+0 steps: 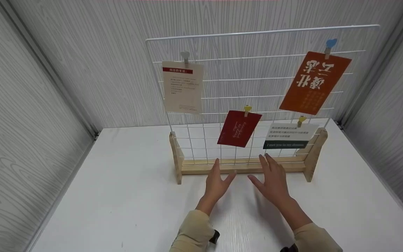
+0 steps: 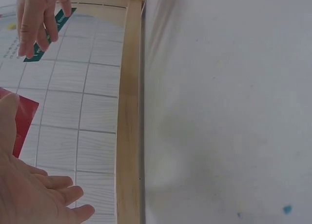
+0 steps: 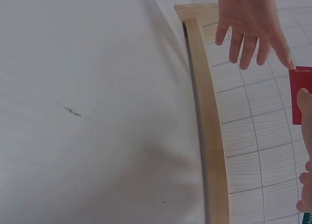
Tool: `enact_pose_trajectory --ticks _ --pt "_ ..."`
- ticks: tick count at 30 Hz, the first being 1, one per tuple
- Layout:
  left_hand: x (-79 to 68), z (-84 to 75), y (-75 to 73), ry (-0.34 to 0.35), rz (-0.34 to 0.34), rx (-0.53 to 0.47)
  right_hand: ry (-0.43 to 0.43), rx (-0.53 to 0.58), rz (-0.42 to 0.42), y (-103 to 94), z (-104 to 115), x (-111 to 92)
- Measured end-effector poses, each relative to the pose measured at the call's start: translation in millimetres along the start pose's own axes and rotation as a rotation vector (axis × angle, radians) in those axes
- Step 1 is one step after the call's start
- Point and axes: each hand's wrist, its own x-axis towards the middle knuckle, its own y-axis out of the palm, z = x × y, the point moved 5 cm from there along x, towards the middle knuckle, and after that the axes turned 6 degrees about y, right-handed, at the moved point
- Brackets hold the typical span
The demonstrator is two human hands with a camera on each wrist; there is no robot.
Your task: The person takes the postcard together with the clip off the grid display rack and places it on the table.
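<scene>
My left hand (image 1: 217, 182) and right hand (image 1: 274, 180) reach over the white table in front of a wire grid rack (image 1: 262, 33), fingers spread, thumbs apart, holding nothing. A dark red card (image 1: 239, 128) hangs from a yellow clip (image 1: 247, 109) just beyond them. Nearest the right hand is a white card with a green band (image 1: 285, 144), under another yellow clip (image 1: 301, 121). Higher on the grid, an orange card (image 1: 313, 85) hangs tilted from a blue clip (image 1: 331, 43). At upper left, a grey clip (image 1: 185, 55) carries a cream card (image 1: 184, 91).
The rack stands in a wooden base (image 1: 243, 168) with two side feet, the left foot (image 1: 176, 159) and the right foot (image 1: 316, 154). Grey wood-grain walls (image 1: 82, 52) enclose the white table (image 1: 124, 196) at the back and both sides.
</scene>
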Motion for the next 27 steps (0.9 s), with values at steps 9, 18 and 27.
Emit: enact_pose_trajectory --ticks 9,18,27 --pt "4.0 -0.5 -4.7 -0.006 -0.045 -0.141 -0.084 0.044 -0.118 -13.2 10 10" --pt "6.8 -0.3 -5.9 -0.001 -0.049 -0.201 -0.151 0.068 -0.199 -17.6 12 15" --pt "11.4 -0.8 -9.5 -0.013 -0.089 -0.285 -0.184 0.061 -0.241 -26.5 17 21"
